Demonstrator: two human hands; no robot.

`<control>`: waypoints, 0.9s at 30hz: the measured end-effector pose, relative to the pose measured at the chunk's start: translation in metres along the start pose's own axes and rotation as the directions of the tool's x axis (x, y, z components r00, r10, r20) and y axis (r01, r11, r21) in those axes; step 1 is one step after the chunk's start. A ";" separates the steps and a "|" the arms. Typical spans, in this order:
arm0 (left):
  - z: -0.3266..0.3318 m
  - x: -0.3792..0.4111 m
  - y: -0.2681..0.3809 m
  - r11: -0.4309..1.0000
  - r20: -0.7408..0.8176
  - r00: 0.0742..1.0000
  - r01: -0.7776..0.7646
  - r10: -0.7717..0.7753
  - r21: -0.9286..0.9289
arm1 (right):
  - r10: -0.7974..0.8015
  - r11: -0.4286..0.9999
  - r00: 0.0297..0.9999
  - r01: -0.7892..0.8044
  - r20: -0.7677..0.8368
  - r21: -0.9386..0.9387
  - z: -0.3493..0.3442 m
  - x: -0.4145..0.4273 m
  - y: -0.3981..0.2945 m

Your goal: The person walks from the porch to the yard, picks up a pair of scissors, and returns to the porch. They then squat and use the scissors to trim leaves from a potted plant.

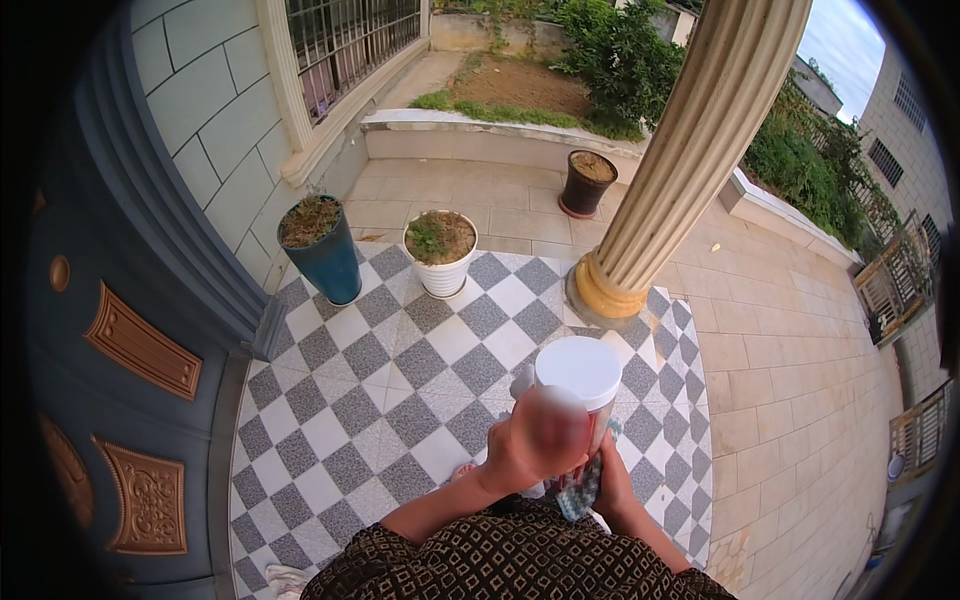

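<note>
A jar with a white screw lid [578, 369] is held upright before my body, and reddish contents show through its clear side. My left hand [504, 459] grips the jar from the left; a blur hides part of that hand and of the jar's front. On the jar's right side, my right hand [616, 474] holds a patterned grey-green cloth [580, 491] against the wall of the jar. A small white item [522, 382] peeks out behind the jar at the left, too hidden to name.
Below is a checkered tile floor [420, 364]. A blue planter [328, 259], a white flowerpot [444, 274] and a dark flowerpot [585, 191] stand ahead. A fluted column [675, 187] rises ahead right. At left is a dark door [150, 420] with copper-coloured panels.
</note>
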State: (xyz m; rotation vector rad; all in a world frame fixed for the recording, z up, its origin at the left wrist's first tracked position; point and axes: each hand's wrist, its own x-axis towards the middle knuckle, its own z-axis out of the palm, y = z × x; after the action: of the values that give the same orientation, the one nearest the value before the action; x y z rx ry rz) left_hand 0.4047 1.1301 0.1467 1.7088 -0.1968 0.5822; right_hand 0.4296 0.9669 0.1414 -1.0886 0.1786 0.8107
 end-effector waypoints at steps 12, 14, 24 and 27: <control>-0.003 0.015 0.006 0.991 0.290 0.956 -0.088 0.056 0.100 | -0.226 0.913 0.951 0.130 -0.213 -0.386 -0.017 0.013 0.013; -0.009 0.014 0.000 0.996 0.389 0.920 0.014 -0.046 0.085 | -0.368 0.772 0.919 0.217 -0.141 -0.597 -0.021 0.015 0.012; 0.005 0.007 -0.019 0.905 0.312 0.872 0.419 -0.377 -0.077 | -0.557 0.526 0.797 0.555 0.232 -0.644 0.008 -0.018 -0.023; 0.004 0.013 -0.005 0.889 0.371 0.810 0.442 -0.454 0.123 | -0.606 0.413 0.715 0.657 0.349 -0.630 0.019 -0.024 -0.033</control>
State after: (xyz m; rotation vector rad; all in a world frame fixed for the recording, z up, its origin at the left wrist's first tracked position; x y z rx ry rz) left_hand 0.4193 1.1301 0.1487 1.8083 -0.0581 -0.1169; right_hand 0.4300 0.9637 0.1865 -1.7240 -0.6761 0.1666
